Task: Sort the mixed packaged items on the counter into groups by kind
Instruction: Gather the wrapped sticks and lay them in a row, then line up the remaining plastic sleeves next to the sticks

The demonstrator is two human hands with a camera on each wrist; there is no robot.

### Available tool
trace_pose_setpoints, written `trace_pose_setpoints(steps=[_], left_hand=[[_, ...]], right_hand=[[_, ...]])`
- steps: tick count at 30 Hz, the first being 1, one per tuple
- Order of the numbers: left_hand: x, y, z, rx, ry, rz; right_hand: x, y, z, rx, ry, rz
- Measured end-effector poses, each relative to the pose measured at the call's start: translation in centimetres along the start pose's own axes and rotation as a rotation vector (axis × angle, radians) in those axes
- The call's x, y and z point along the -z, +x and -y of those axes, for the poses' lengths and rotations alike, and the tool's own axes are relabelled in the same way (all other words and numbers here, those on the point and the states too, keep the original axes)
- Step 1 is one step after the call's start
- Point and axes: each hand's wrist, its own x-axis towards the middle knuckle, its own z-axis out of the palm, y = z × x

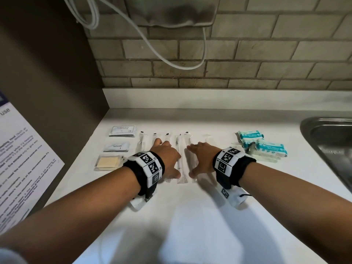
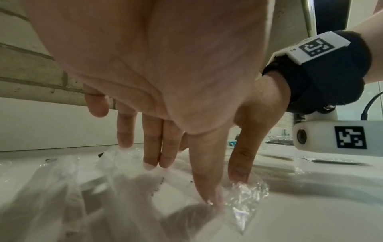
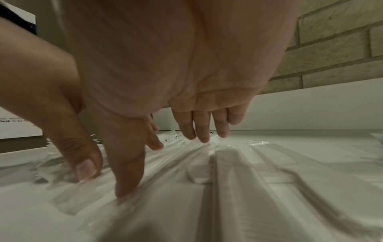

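Several clear-wrapped toothbrushes (image 1: 180, 162) lie side by side in a row on the white counter (image 1: 190, 216). My left hand (image 1: 167, 158) and right hand (image 1: 202, 159) lie palm down on this row, thumbs toward each other, fingers straight. In the left wrist view the left hand (image 2: 157, 160) touches the crinkled wrappers (image 2: 62, 188) with its fingertips and thumb. The right hand (image 3: 204, 132) in the right wrist view likewise touches the clear wrappers (image 3: 238, 163). At the left lie shampoo sachets (image 1: 122, 130), toothpaste packs (image 1: 116, 147) and a yellow pad in clear wrap (image 1: 108, 162). Teal packs (image 1: 263, 146) are piled at the right.
A steel sink (image 1: 329, 143) is set into the counter at the far right. A dark cabinet side with a printed notice (image 1: 21, 159) bounds the left. A brick wall (image 1: 228, 69) with a hanging white cable (image 1: 162, 54) stands behind.
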Motion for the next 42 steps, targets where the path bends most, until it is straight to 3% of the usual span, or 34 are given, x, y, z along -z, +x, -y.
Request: trace_pose_setpoints(steps=[6,9,12,17,22,26,32,42], left_hand=[[0.3,-0.2,-0.1,0.014,-0.041,0.011],[0.8,-0.7,-0.2,0.055,-0.157,-0.045],[1.1,0.0,0.2,0.074,-0.285,-0.113],[4.4,0.8,-2.2,-0.065,-0.339,-0.169],[5.0,2.9,-6.5,-0.094,-0.349,-0.056],[4.1,3.4,-9.7,-0.107,-0.324,0.042],[2.8,3.8,-11.3,0.019,-0.347,0.046],[3.3,3.9,-11.9,0.245,-0.602,-0.082]], right_hand=[[0.2,-0.4,0.0,0.027,0.016,0.001],[0.9,-1.1,-0.6,0.014,0.169,-0.02],[2.2,-2.3,-2.7,-0.06,0.249,-0.089],[3.5,-5.1,-6.6,-0.232,0.064,-0.101],[0.6,-6.0,-9.6,-0.364,0.033,-0.011],[-1.0,-6.6,-9.9,-0.323,0.128,-0.034],[-2.2,-5.0,-9.3,-0.203,0.083,-0.038],[-2.3,-5.6,-10.3,-0.06,0.065,-0.042]])
